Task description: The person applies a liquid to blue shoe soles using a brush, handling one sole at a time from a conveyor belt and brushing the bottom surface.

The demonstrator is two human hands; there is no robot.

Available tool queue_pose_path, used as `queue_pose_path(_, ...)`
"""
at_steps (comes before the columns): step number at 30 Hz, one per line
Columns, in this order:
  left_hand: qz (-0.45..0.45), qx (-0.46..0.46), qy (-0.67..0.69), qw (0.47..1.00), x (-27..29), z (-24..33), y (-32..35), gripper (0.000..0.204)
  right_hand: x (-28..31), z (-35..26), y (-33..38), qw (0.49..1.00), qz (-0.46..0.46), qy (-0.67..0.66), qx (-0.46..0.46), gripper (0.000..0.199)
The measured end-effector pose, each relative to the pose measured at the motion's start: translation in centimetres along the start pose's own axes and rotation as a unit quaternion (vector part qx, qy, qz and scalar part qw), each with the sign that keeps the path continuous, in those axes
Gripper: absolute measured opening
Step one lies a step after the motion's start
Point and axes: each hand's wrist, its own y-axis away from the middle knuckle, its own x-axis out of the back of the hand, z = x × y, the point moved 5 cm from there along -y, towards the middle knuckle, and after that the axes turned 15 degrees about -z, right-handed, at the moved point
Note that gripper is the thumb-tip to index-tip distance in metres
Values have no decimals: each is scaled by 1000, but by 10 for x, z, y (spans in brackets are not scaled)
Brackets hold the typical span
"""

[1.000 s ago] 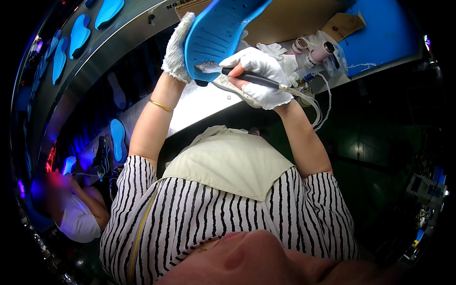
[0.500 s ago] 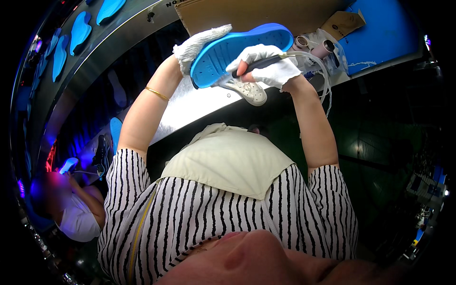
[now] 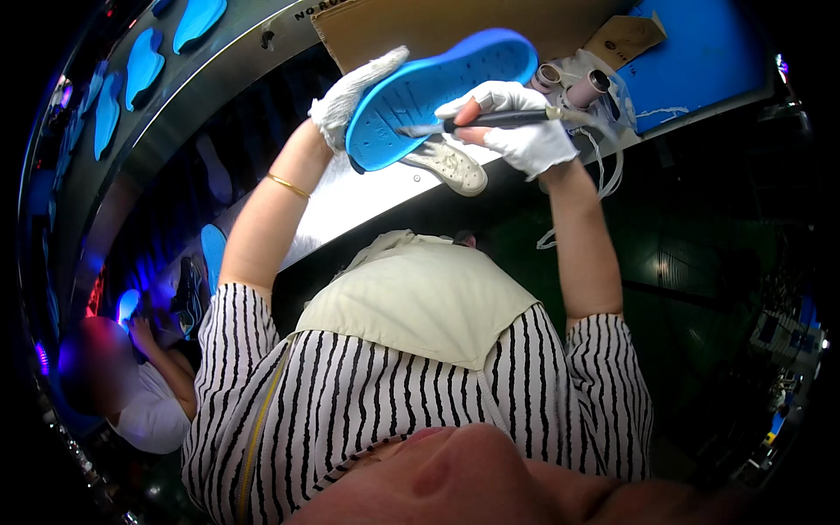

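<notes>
Newly shifted inward, a brush (image 3: 507, 118) gripped by the right hand (image 3: 527, 145) is reaching over a blue sole (image 3: 422, 96), upper centre, clasped in the left hand (image 3: 352, 98). Brushing appears underway, seemingly calling for steady support next.

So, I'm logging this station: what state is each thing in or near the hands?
Blue sole, raised, tilted, hollow side showing
Brush, bristles apparently against the blue sole's inner face
Left hand, gloved, holding the blue sole's edge
Right hand, gloved, gripping the brush
White shoe, partly hidden behind the blue sole
</notes>
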Motion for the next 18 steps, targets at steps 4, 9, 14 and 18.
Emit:
queue_pose_path(4, -140, -119, 252, 950, -8, -12, -14, 72, -36, 26, 2, 992, 113, 17, 61, 16)
queue_pose_path(9, -218, -155, 334, 904, -25, -13, -3, 73, -43, 5, 2, 997, 46, -50, 20, 14)
queue_pose_path(14, 29, -148, 250, 957, -31, -17, 8, 67, -19, 13, -2, 956, 223, 140, 131, 11)
queue_pose_path(18, -140, -193, 335, 912, -27, -22, -3, 67, -66, -24, -5, 938, 140, 265, 176, 18)
